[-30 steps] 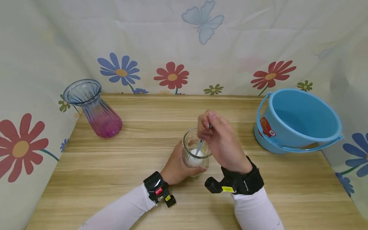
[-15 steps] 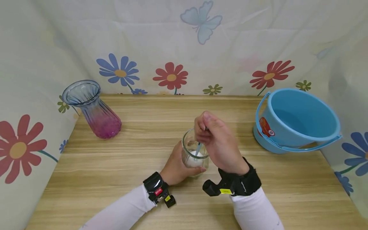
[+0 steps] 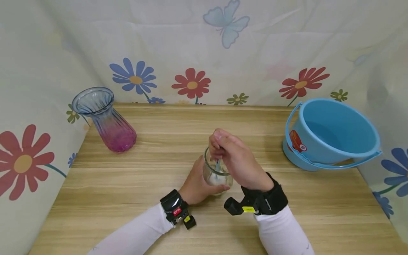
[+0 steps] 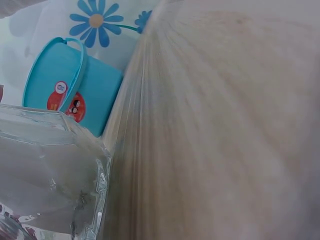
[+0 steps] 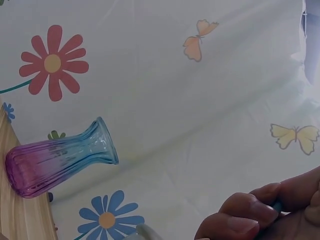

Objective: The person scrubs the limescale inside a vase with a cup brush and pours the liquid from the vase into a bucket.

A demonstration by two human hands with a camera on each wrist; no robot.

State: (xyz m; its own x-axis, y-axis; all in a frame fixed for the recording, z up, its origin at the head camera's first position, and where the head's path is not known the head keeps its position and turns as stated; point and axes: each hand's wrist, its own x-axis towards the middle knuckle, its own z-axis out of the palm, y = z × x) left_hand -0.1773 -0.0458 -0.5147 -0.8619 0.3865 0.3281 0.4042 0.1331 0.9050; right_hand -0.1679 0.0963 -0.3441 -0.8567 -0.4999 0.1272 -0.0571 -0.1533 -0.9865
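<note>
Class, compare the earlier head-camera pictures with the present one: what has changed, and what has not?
The right hand has moved leftward and slightly toward the wearer, over the jar's mouth; its thin blue stick now stands more upright. Nothing was newly gripped or released: the left hand keeps holding the glass jar. The vase and bucket stayed put.

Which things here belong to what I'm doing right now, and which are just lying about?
In the job:
glass jar, in the left grip
white contents inside it
thin blue utensil, in the right grip

Just standing about:
pink-and-blue vase
blue bucket
</note>
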